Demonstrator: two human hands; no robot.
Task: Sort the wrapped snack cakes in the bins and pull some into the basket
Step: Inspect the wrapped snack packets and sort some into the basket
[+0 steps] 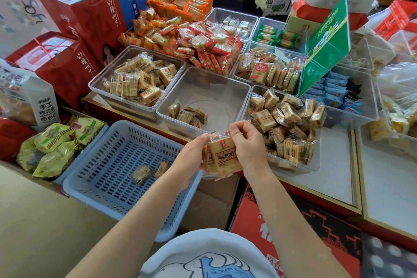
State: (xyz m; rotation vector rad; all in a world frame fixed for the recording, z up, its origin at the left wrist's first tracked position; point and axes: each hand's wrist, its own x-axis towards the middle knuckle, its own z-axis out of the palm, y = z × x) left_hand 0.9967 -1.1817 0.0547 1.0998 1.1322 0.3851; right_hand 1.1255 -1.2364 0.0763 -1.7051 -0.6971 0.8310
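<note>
Both hands, left hand (191, 156) and right hand (248, 146), clasp a small stack of snack cakes (222, 157) upright between them, with the blue basket (90, 178) lying at nine o'clock, nearest the left.
</note>
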